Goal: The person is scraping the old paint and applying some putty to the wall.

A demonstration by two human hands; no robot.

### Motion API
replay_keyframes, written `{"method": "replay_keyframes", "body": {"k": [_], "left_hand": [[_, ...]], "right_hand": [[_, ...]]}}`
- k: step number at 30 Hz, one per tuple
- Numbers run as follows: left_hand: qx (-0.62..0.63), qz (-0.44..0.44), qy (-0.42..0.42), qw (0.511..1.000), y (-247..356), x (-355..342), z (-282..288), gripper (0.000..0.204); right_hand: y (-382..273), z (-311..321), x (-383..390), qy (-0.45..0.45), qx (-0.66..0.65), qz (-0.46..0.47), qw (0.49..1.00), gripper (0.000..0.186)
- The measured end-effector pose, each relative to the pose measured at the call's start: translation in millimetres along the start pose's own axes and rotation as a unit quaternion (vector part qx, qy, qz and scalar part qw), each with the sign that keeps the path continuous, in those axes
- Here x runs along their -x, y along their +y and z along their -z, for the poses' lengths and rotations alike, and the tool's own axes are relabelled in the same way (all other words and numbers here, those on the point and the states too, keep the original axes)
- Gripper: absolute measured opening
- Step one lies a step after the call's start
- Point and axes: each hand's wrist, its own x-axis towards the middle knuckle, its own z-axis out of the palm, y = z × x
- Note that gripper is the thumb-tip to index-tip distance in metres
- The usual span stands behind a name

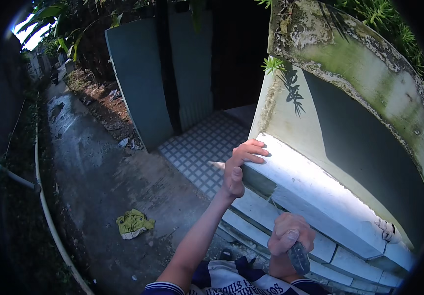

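Observation:
My left hand [241, 160] rests on the left corner of a white ledge [315, 184], its fingers stretched over the top and the thumb apart. Nothing is held in it. Lower and to the right, my right hand [290, 233] is wrapped round a tool with a grey handle [298, 259]. The handle sticks out below the fist. A thin part shows above the fist near the ledge's front face, but the tool's working end is too small to make out. White stepped tiers [258, 211] run below the ledge.
A small whitish object [386, 231] with dark marks sits at the ledge's right end. Above rises a mossy curved wall [349, 54]. A yellow-green cloth [134, 223] lies on the concrete path [99, 182]. Further back are a checkered tiled floor [192, 147] and a grey-green panel [136, 83]; a pipe [49, 221] runs along the left.

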Motion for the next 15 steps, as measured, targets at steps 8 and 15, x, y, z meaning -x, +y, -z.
{"method": "replay_keyframes", "body": {"k": [8,15], "left_hand": [[0.024,0.0,-0.001,1.0,0,0,-1,0.063],[0.02,0.005,-0.017,1.0,1,1,4,0.066]], "right_hand": [[19,-15,-1,-0.031,0.035,-0.032,0.998,0.038],[2,-6,1,-0.024,-0.013,0.056,0.998,0.036]]}}
